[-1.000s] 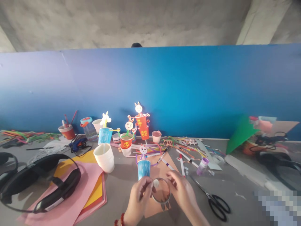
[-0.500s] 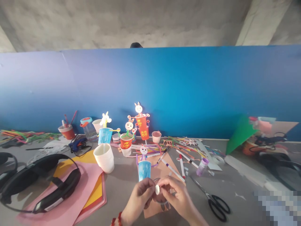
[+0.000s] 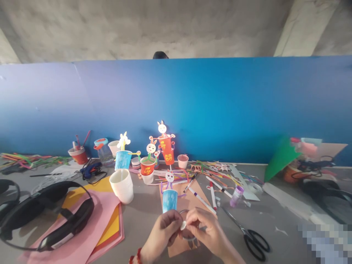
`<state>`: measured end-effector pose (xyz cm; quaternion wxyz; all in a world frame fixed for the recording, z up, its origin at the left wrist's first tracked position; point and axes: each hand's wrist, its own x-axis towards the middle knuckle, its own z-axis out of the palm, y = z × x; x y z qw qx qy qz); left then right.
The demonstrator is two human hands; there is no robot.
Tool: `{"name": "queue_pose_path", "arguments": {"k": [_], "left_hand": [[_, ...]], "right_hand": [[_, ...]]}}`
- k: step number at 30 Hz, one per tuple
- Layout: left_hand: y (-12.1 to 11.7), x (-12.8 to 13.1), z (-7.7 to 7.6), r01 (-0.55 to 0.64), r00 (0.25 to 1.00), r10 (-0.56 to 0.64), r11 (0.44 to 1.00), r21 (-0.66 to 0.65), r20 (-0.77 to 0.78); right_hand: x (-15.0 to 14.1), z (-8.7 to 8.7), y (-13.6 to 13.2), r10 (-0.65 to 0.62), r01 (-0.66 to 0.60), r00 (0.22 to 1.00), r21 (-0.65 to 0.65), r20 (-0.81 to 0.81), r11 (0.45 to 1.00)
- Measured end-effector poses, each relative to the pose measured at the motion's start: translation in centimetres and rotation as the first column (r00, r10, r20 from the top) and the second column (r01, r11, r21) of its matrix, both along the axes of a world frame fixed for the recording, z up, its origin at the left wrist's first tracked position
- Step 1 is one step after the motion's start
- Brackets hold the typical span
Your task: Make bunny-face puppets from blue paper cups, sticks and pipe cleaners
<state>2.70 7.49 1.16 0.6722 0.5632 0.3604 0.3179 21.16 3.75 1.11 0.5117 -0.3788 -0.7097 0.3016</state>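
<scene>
So L hand (image 3: 166, 229) & R hand (image 3: 205, 229) both have fingers pinched on small white piece (image 3: 183, 225), bottom ctr of frame, just below blue cup (image 3: 169, 201); scissors (image 3: 244, 231) on counter (image 3: 137, 223), lower right

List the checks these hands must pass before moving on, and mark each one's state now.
1. White piece between the fingers of the left hand and right hand: ok.
2. Full outline of that piece visible: not ok, fingers partly cover it.
3. Scissors apart from both hands: ok.
4. Tan paper free of loose items: not ok, a purple-capped marker lies on it.
5. Piece sticky: cannot tell.
</scene>
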Motion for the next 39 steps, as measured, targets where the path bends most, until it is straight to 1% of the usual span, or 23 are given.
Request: {"name": "queue_pose_path", "arguments": {"k": [1,2,3,4,6,7,8,9,10,12,14,16,19,21,23,27,31,34,36,39], "left_hand": [[0.0,0.0,0.1,-0.015,1.0,0.015,0.999,0.03,-0.019],[0.1,-0.2,0.2,-0.052,0.997,0.057,0.994,0.093,-0.045],[0.2,-0.4,0.4,-0.111,0.989,0.126,0.976,0.185,-0.07],[0.4,-0.7,0.6,-0.188,0.972,0.22,0.938,0.291,-0.083],[0.9,-1.4,0.9,-0.348,0.903,0.424,0.81,0.472,-0.061],[1.2,-1.8,1.0,-0.414,0.86,0.509,0.745,0.523,-0.045],[1.6,-2.2,1.0,-0.456,0.822,0.568,0.7,0.55,-0.043],[1.9,-2.5,0.9,-0.475,0.794,0.605,0.677,0.562,-0.058],[2.3,-2.7,0.8,-0.481,0.774,0.628,0.669,0.566,-0.084],[3.0,-2.7,0.2,-0.454,0.759,0.632,0.687,0.568,-0.157],[3.6,-2.2,-0.4,-0.396,0.768,0.601,0.717,0.573,-0.222],[4.1,-1.6,-0.9,-0.343,0.773,0.58,0.723,0.6,-0.258],[4.3,-0.9,-1.5,-0.312,0.774,0.571,0.72,0.619,-0.274],[4.3,-0.9,-1.7,-0.304,0.797,0.54,0.746,0.592,-0.271],[4.1,-1.1,-1.8,-0.291,0.825,0.5,0.775,0.56,-0.264],[3.8,-1.7,-1.5,-0.246,0.857,0.433,0.821,0.515,-0.281],[3.2,-2.1,-0.5,-0.174,0.859,0.365,0.867,0.466,-0.359],[2.0,-2.2,0.2,-0.13,0.864,0.311,0.898,0.419,-0.397],[1.0,-2.2,0.5,-0.12,0.88,0.282,0.911,0.396,-0.382],[-0.4,-2.1,0.8,-0.087,0.917,0.214,0.931,0.355,-0.336]], "right_hand": [[0.0,0.1,0.0,-0.004,0.004,1.0,-0.003,0.003,1.0],[0.0,0.1,0.0,-0.015,0.015,1.0,-0.003,0.012,1.0],[0.1,0.2,-0.1,-0.03,0.03,0.999,0.001,0.022,1.0],[0.1,0.3,-0.1,-0.054,0.054,0.998,0.005,0.03,0.999],[0.2,0.3,-0.1,-0.111,0.111,0.993,0.014,0.045,0.994],[0.3,0.3,0.0,-0.14,0.139,0.989,0.017,0.05,0.99],[0.3,0.3,0.0,-0.165,0.164,0.985,0.016,0.056,0.986],[0.4,0.2,0.1,-0.185,0.185,0.981,0.014,0.06,0.983],[0.4,0.2,0.1,-0.202,0.201,0.977,0.01,0.065,0.979],[0.3,0.1,0.2,-0.216,0.216,0.974,-0.001,0.073,0.976],[0.3,0.0,0.2,-0.209,0.211,0.975,-0.013,0.079,0.977],[0.1,0.1,0.1,-0.194,0.196,0.978,-0.022,0.077,0.98],[-0.1,0.1,0.1,-0.173,0.176,0.983,-0.034,0.064,0.984],[-0.2,0.1,0.1,-0.161,0.162,0.987,-0.06,0.029,0.985],[-0.3,0.1,0.3,-0.147,0.141,0.988,-0.109,-0.051,0.984],[0.1,0.8,0.7,-0.157,0.089,0.956,-0.263,-0.248,0.961],[0.3,2.0,0.9,-0.179,0.025,0.917,-0.398,-0.357,0.917],[0.0,2.8,0.8,-0.167,-0.068,0.894,-0.492,-0.417,0.868],[-0.3,3.1,0.8,-0.138,-0.125,0.889,-0.523,-0.436,0.843],[-0.4,3.3,0.8,-0.087,-0.175,0.897,-0.529,-0.433,0.83]]}}
